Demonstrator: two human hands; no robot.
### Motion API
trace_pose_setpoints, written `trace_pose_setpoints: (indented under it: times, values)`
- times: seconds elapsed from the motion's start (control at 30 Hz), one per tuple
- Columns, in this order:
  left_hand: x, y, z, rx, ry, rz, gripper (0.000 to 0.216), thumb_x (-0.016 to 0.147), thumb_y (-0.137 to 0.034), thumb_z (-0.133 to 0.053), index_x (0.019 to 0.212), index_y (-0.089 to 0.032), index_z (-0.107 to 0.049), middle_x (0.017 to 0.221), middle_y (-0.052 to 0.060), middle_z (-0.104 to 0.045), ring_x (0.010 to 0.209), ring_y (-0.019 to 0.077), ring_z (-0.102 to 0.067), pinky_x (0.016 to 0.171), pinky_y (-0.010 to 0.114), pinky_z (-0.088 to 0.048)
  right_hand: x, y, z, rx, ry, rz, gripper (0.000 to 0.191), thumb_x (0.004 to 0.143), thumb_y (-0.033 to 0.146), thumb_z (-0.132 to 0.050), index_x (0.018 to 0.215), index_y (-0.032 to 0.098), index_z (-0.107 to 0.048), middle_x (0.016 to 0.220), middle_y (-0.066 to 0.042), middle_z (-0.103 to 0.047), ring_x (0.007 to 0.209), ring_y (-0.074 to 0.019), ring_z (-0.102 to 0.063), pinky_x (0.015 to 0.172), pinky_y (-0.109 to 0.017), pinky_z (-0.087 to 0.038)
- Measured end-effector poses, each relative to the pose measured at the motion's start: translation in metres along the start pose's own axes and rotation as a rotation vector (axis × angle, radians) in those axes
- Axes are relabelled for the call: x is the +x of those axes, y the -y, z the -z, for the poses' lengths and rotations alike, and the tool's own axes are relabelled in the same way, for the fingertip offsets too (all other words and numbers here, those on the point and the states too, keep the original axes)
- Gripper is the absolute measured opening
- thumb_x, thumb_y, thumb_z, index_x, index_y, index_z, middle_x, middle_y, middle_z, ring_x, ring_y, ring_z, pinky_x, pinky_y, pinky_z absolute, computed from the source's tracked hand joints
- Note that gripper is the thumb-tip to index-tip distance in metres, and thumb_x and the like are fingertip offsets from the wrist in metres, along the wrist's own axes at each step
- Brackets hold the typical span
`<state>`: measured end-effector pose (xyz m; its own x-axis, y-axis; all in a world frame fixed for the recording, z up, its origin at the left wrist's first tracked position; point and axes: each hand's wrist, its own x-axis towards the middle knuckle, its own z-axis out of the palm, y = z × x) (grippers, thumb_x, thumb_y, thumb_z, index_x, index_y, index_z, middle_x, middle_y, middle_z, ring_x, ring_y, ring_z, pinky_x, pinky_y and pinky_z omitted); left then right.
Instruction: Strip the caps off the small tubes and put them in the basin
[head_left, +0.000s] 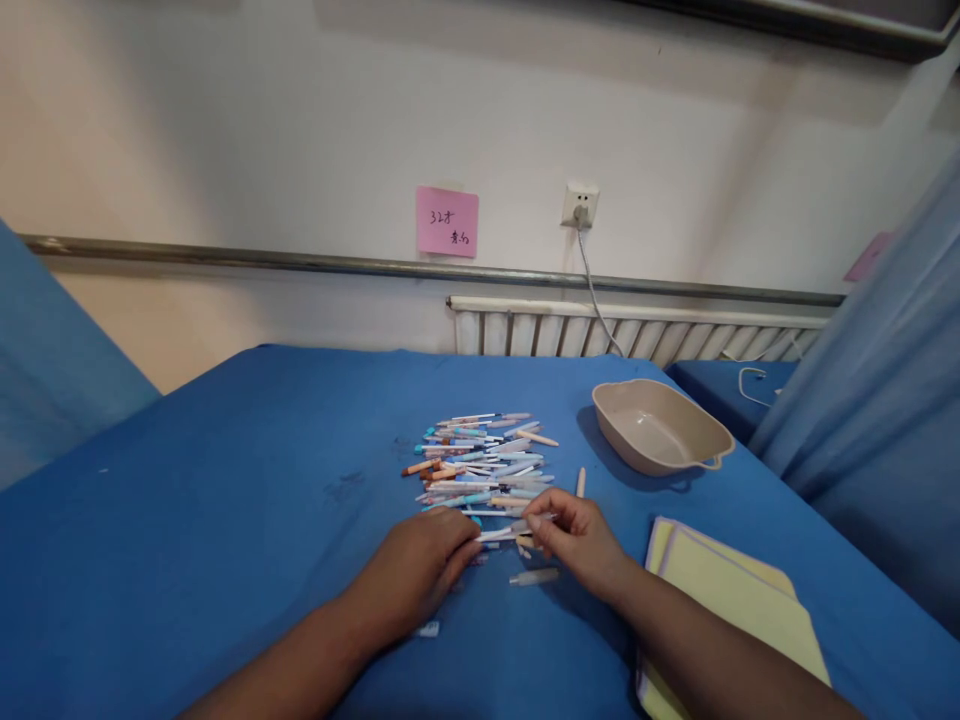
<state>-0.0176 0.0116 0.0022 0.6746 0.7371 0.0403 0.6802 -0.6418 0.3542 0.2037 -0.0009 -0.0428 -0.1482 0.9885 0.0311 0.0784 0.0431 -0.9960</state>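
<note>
A pile of several pens [480,458] lies on the blue table [225,520], with white, blue and orange barrels. My left hand [420,575] rests at the pile's near edge, fingers curled over one end of a thin white pen [501,533]. My right hand [577,540] pinches the other end of that pen between thumb and fingers. A clear pen cap [534,577] lies on the cloth just below my right hand. A single pale pen [580,482] lies apart, right of the pile.
A beige shallow tray [660,428] sits at the right back of the table. A folded yellow cloth [731,600] lies at the near right. Blue curtains hang on both sides. A radiator, a wall socket with a cable and a pink note are behind.
</note>
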Motion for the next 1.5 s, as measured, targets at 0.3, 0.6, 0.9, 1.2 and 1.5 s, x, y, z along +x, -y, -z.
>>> trace_pose_setpoints:
  times: [0.3,0.6,0.9,1.2,1.5]
  values:
    - [-0.002,0.004,0.000,0.033,0.004,-0.007,0.021,0.091,-0.032,-0.042,0.087,-0.021,-0.059,0.084,0.004,-0.062,0.078,0.0178,-0.055,0.068,0.026,-0.039,0.004,-0.001,0.012,-0.234,-0.005,0.048,0.010,0.077,0.027,-0.056,0.074,0.017,-0.059,0.059,0.004,-0.055,0.052,-0.0100,-0.048,0.050,-0.020,-0.035]
    - [-0.017,0.004,0.022,-0.050,0.021,-0.071,0.044,0.077,-0.047,-0.063,0.115,-0.025,-0.057,0.116,0.006,-0.058,0.107,0.0249,-0.052,0.090,0.036,-0.043,-0.014,0.024,0.017,-0.793,0.329,0.386,0.052,0.065,0.035,-0.075,0.112,0.024,-0.056,0.118,-0.006,-0.055,0.111,-0.0242,-0.046,0.095,-0.039,-0.033]
    - [-0.054,0.012,-0.020,0.123,-0.051,-0.081,0.065,0.084,-0.046,-0.055,0.142,-0.035,-0.027,0.148,0.006,-0.033,0.132,0.0326,-0.033,0.104,0.053,-0.033,-0.014,0.014,0.006,-1.073,0.320,0.408,0.072,0.079,0.036,-0.060,0.142,0.024,-0.027,0.146,-0.010,-0.031,0.132,-0.0305,-0.025,0.104,-0.049,-0.021]
    - [-0.003,0.022,-0.014,0.286,-0.112,-0.213,0.050,0.089,-0.045,-0.046,0.137,-0.031,-0.039,0.140,0.008,-0.045,0.130,0.0300,-0.036,0.105,0.052,-0.028,0.003,0.004,-0.006,-1.160,0.218,0.578,0.057,0.082,0.037,-0.060,0.133,0.023,-0.039,0.138,-0.008,-0.044,0.128,-0.0279,-0.033,0.103,-0.048,-0.026]
    - [0.020,0.037,-0.021,0.306,-0.207,-0.134,0.046,0.091,-0.038,-0.046,0.136,-0.029,-0.040,0.139,0.006,-0.046,0.130,0.0276,-0.035,0.107,0.051,-0.026,0.028,0.006,-0.007,-1.188,0.200,0.616,0.053,0.084,0.034,-0.058,0.132,0.023,-0.041,0.134,-0.007,-0.048,0.125,-0.0263,-0.037,0.100,-0.044,-0.032]
